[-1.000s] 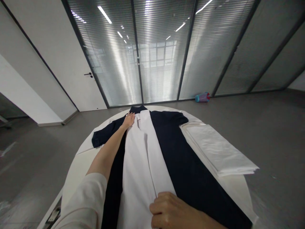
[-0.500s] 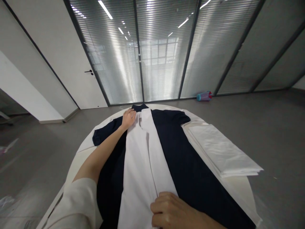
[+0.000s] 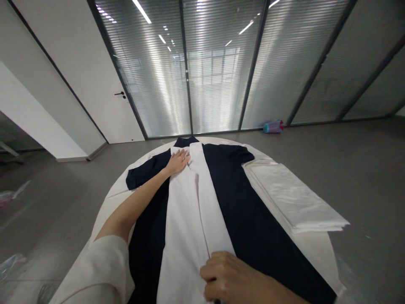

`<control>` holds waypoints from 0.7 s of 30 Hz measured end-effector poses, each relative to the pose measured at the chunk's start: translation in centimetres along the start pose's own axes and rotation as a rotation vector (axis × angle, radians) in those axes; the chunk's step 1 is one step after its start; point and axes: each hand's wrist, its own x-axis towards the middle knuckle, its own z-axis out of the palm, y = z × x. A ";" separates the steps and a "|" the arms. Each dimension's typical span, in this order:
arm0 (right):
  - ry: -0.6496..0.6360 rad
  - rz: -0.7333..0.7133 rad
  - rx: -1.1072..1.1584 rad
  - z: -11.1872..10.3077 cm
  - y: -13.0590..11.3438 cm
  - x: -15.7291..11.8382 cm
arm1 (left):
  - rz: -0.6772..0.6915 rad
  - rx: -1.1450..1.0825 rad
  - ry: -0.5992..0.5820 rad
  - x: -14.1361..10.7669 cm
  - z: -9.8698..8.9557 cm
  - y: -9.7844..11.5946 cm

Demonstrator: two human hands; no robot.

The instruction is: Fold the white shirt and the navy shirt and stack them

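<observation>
A dark navy short-sleeved shirt [image 3: 253,223] lies flat on a round white table [image 3: 316,247], collar at the far side. A long white fabric panel [image 3: 183,228] runs down its middle. My left hand [image 3: 177,162] rests flat on the panel's upper end, just below the collar, with its fingers spread. My right hand [image 3: 224,274] sits curled at the near end, on the panel's right edge, and seems to hold that fabric. Its fingertips are partly hidden.
A folded white cloth [image 3: 294,198] lies on the table's right side, touching the shirt's edge. Grey floor surrounds the table. Behind stands a glass partition with blinds [image 3: 218,71], beside a white door [image 3: 120,105]. A small blue and pink object [image 3: 273,126] lies against it.
My left hand has slid right and onto the white panel near the collar. My right hand has barely moved. The whole view has shifted slightly.
</observation>
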 end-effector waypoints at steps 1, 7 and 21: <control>-0.003 0.006 -0.004 -0.1 -0.1 0.0 | 0.037 -0.006 0.021 -1.0 -0.5 0.6; -0.004 0.002 -0.035 -0.4 -0.6 0.0 | 0.419 -0.039 -0.048 -6.5 -0.7 6.3; -0.050 -0.001 0.021 -0.5 -0.3 -0.2 | -0.258 -0.253 0.263 -0.4 -1.1 2.6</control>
